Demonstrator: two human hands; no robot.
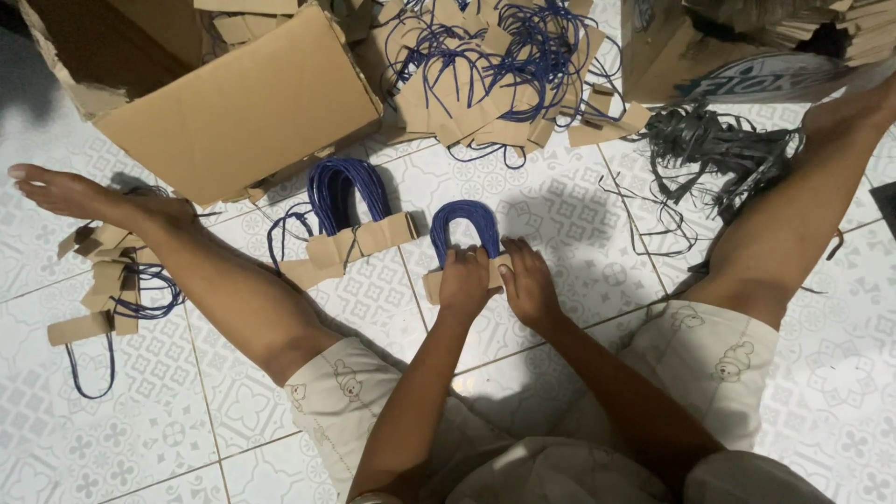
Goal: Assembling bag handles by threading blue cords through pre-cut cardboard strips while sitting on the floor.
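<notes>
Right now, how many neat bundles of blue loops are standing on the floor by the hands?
2: one bundle under both hands, left hand and right hand; another bundle just left of it. Loose handles lie piled beyond, possibly hiding more.

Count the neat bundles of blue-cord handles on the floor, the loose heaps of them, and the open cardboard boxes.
Neat bundles of blue-cord handles: 2, one under both hands, one left of it
Loose heaps of handles: 2, top centre and by the left foot
Open cardboard boxes: 1
Total: 5
</notes>
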